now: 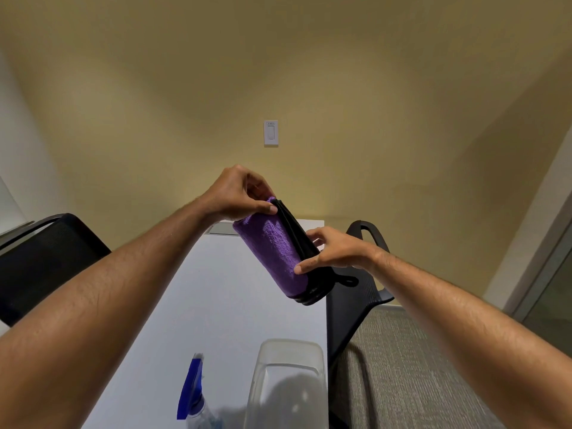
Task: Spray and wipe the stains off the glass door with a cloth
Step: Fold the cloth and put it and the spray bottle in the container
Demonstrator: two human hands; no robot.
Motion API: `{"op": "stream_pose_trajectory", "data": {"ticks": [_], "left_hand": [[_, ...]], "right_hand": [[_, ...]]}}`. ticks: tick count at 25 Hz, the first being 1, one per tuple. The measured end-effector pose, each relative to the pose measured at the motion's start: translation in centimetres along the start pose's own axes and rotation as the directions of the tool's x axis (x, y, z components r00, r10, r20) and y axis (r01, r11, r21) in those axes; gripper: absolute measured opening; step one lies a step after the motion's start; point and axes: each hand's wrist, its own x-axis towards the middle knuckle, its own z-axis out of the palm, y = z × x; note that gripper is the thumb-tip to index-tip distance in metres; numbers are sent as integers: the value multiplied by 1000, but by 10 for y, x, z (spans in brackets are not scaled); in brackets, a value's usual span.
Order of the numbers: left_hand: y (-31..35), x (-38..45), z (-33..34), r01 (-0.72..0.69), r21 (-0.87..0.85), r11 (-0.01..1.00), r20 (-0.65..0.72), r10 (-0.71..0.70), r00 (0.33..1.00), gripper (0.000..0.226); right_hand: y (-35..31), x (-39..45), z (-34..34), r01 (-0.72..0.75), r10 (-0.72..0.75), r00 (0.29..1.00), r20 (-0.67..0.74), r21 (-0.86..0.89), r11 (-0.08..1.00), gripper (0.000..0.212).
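A folded purple cloth (pixel 272 249) with black edging hangs in the air above the white table (pixel 216 298). My left hand (pixel 238 195) pinches its upper end between thumb and fingers. My right hand (pixel 337 250) pinches its lower right side along the black edge. A spray bottle (pixel 193 394) with a blue trigger head stands at the table's near edge, below my left forearm. A strip of the glass door (pixel 554 301) shows at the far right edge of the view.
A clear plastic container (pixel 288 382) sits on the table beside the spray bottle. Black chairs stand at the left (pixel 46 261) and right (pixel 356 298) of the table. A light switch (pixel 270 133) is on the yellow wall ahead. Grey carpet covers the floor at the right.
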Motion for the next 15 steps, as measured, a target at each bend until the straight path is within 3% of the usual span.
{"op": "stream_pose_trajectory", "data": {"ticks": [8, 15], "left_hand": [[-37, -17, 5, 73, -44, 996, -4, -73, 997, 16], [-81, -41, 37, 135, 111, 985, 59, -142, 988, 18]], "right_hand": [[10, -6, 10, -74, 61, 992, -106, -125, 989, 25], [21, -10, 24, -159, 123, 981, -150, -256, 954, 31]]}}
